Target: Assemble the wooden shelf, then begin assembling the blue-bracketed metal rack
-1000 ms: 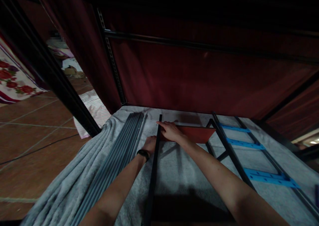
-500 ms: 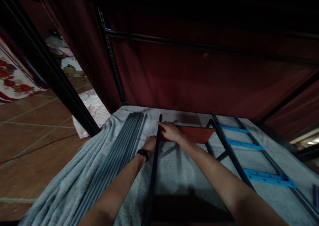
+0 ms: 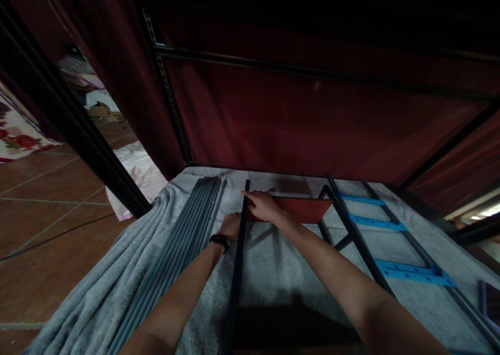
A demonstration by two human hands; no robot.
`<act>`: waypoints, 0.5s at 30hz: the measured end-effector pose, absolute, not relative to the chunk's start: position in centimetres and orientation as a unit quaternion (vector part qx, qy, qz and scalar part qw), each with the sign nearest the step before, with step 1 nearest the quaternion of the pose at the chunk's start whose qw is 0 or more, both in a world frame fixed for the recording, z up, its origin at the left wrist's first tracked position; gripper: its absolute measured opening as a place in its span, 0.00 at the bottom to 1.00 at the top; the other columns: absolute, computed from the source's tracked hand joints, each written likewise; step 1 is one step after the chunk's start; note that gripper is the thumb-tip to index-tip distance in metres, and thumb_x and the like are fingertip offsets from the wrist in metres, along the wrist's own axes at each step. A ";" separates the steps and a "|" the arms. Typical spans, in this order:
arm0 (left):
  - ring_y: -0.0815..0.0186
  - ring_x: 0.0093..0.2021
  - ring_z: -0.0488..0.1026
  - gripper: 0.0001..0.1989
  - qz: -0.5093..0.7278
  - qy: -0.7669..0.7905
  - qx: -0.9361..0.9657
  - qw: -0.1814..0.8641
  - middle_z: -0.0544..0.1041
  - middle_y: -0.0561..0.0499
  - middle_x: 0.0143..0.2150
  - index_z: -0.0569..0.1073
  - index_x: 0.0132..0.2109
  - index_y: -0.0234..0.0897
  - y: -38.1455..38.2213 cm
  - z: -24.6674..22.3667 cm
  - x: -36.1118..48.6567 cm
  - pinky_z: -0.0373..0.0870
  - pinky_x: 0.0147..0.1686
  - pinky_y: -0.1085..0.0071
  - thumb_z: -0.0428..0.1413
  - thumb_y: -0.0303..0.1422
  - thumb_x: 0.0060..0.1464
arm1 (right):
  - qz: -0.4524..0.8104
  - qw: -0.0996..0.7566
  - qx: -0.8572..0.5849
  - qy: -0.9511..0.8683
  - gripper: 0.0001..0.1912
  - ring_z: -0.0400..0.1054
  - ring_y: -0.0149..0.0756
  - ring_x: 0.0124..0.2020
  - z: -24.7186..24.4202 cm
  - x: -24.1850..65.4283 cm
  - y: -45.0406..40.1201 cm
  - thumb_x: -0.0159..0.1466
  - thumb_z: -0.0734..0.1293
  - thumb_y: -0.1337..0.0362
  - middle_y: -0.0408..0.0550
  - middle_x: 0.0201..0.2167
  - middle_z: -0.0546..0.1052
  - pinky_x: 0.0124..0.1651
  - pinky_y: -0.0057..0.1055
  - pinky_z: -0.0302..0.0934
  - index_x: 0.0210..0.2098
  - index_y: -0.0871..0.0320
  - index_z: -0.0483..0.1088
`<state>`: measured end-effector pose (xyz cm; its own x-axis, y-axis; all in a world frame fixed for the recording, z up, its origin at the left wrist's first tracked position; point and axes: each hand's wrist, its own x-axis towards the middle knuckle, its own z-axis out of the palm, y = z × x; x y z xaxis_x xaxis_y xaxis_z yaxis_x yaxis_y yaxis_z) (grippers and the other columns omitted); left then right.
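A dark metal frame with long bars (image 3: 239, 256) rests on a grey blanket, and a reddish-brown board (image 3: 302, 210) spans crosswise between its sides. My right hand (image 3: 262, 206) lies over the board's left end. Its fingers wrap the upper part of the left bar, one fingertip reaching past the bar's outer side. Low against that same bar, on its left, is my left hand (image 3: 230, 227), curled closed, with a black band (image 3: 219, 240) at the wrist. The bar covers its fingertips, so anything pinched there is hidden.
Several grey tubes (image 3: 175, 251) lie side by side on the blanket (image 3: 128, 271) at left. On the right are dark rails with bright blue crosspieces (image 3: 414, 272) and a dark phone-like object (image 3: 488, 305). A black post (image 3: 78, 120) and maroon curtain (image 3: 273, 120) border the blanket.
The whole view has shifted slightly, so things appear a little further left. Both hands keep their places at the left bar, and the frame looks unmoved on the blanket.
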<state>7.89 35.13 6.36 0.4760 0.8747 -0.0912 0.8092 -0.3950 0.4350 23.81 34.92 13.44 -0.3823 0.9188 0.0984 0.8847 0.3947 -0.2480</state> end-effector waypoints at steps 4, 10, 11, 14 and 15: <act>0.58 0.42 0.77 0.12 0.046 0.515 0.835 0.187 0.79 0.41 0.38 0.75 0.39 0.32 35.3 6.8 8.0 0.67 0.42 0.67 0.47 0.25 0.58 | 0.068 0.116 -0.543 -0.829 0.31 0.66 0.42 0.56 13.5 23.8 34.9 0.64 0.60 0.68 0.51 0.55 0.73 0.59 0.39 0.56 0.66 0.51 0.58; 0.58 0.41 0.77 0.12 0.015 0.513 0.842 0.165 0.80 0.41 0.38 0.75 0.38 0.33 35.8 6.7 7.5 0.65 0.38 0.69 0.46 0.27 0.60 | 0.062 0.127 -0.536 -0.832 0.30 0.66 0.41 0.56 13.5 24.0 35.2 0.65 0.60 0.66 0.49 0.55 0.73 0.58 0.40 0.58 0.66 0.50 0.57; 0.58 0.41 0.77 0.12 0.012 0.513 0.843 0.161 0.80 0.42 0.39 0.75 0.38 0.34 35.9 6.6 7.4 0.65 0.38 0.69 0.46 0.28 0.60 | 0.062 0.127 -0.535 -0.833 0.30 0.66 0.41 0.57 13.5 24.1 35.2 0.65 0.60 0.66 0.49 0.56 0.73 0.58 0.40 0.58 0.66 0.49 0.57; 0.58 0.41 0.77 0.12 0.005 0.522 0.838 0.159 0.80 0.42 0.38 0.74 0.39 0.35 36.4 6.1 7.3 0.63 0.36 0.70 0.45 0.30 0.62 | 0.059 0.125 -0.535 -0.834 0.30 0.67 0.40 0.56 13.5 24.1 35.3 0.64 0.59 0.67 0.49 0.56 0.73 0.58 0.40 0.58 0.66 0.49 0.57; 0.57 0.41 0.77 0.13 0.000 0.528 0.835 0.156 0.80 0.42 0.38 0.74 0.39 0.35 36.6 5.9 7.3 0.63 0.35 0.70 0.45 0.31 0.62 | 0.058 0.124 -0.535 -0.833 0.30 0.67 0.40 0.56 13.5 24.1 35.3 0.64 0.59 0.67 0.49 0.56 0.73 0.58 0.40 0.59 0.66 0.49 0.58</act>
